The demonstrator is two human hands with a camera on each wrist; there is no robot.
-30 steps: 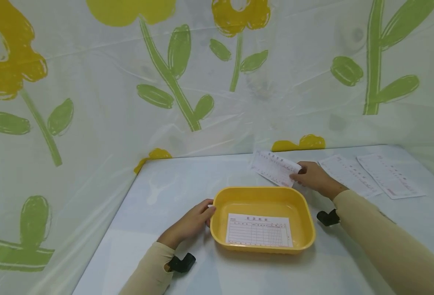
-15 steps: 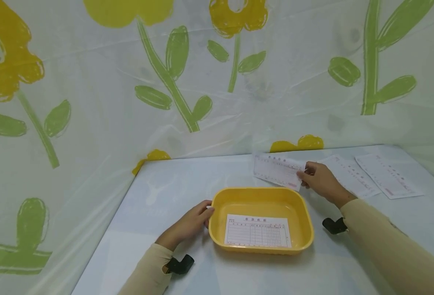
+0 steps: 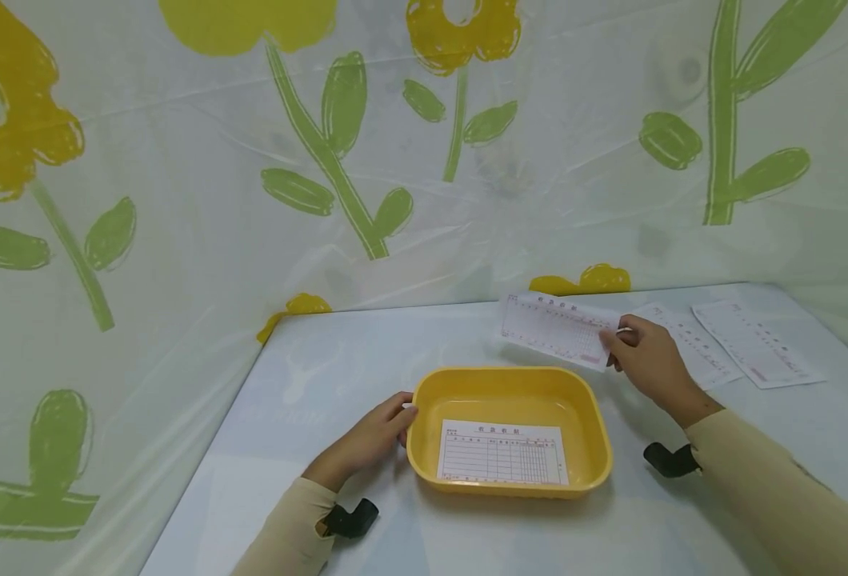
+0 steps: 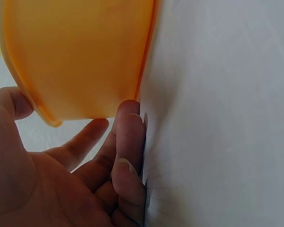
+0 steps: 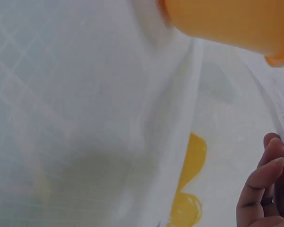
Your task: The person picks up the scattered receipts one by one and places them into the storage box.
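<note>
Paper slip (image 3: 555, 330) moved right, its end pinched in my right hand (image 3: 650, 360); left hand (image 3: 366, 438), fingers half-spread, grips yellow tray (image 3: 510, 406) at its left end.

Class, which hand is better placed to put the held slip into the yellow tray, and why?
Likely the right hand: it pinches the slip just beyond the tray, while the left hand holds the tray's left end.
</note>
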